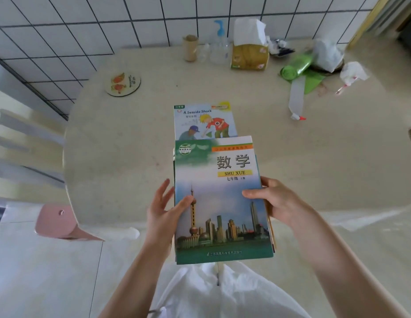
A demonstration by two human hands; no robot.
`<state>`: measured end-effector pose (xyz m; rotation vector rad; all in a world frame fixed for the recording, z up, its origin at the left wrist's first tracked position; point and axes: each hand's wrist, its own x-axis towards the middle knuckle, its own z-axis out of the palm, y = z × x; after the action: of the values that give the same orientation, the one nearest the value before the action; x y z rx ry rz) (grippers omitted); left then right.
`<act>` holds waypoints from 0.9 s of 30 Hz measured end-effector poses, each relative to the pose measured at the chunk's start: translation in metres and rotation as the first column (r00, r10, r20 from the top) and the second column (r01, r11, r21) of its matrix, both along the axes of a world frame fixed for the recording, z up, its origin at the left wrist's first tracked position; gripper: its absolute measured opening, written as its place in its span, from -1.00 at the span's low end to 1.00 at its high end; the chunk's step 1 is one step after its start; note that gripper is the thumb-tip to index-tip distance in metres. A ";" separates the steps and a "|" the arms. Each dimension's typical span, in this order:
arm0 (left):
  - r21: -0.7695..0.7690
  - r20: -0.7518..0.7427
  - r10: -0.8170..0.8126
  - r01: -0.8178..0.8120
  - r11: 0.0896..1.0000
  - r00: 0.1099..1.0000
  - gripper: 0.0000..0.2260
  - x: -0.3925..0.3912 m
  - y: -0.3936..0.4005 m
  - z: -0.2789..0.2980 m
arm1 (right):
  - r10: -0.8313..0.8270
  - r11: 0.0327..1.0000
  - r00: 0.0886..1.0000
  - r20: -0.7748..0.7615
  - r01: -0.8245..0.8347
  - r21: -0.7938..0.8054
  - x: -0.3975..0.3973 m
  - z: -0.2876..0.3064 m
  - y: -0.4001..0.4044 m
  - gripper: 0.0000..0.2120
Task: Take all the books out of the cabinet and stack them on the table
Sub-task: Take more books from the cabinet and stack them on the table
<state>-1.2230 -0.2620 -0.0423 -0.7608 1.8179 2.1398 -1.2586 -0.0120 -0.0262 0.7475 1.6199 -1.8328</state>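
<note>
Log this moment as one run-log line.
left hand: holding maths textbook left edge | right hand: gripping right edge | "A Seaside Shock" book: lying on table | stacking: pending

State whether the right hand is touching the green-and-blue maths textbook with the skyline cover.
Touching: the head view shows the right hand thumb lying on the maths textbook cover.

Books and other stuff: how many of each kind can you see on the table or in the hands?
Books with covers showing: 2, maths book, Seaside Shock book
Tissue packs: 1
Coasters: 1
Pump bottles: 1
Green bag rolls: 1
Total: 6
</note>
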 end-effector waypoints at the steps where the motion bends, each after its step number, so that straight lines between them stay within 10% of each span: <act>1: 0.041 0.021 -0.038 0.037 0.998 0.999 -0.34 -0.011 -0.005 0.000 | 0.009 1.000 1.000 -0.017 -0.009 0.014 -0.008 -0.001 -0.002 -0.58; 18: -0.325 -0.197 -0.282 0.209 0.922 0.939 -0.50 -0.066 -0.012 -0.029 | 0.262 0.922 0.834 -0.485 -0.069 0.380 -0.036 -0.039 0.007 -0.43; 24: -0.461 -0.200 -0.213 0.100 0.882 0.956 -0.51 -0.066 -0.004 -0.041 | 0.458 0.812 0.534 -0.711 0.075 0.579 -0.050 -0.039 -0.002 -0.18; 27: -0.448 -0.196 -0.206 0.099 0.889 0.959 -0.46 -0.064 -0.010 -0.048 | 0.482 0.807 0.570 -0.665 0.006 0.590 -0.048 -0.050 -0.002 -0.47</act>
<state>-1.2866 -0.2717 -0.0898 -0.4280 2.4411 1.8065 -1.3062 -0.0142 -0.0765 -0.2324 2.7334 -1.5547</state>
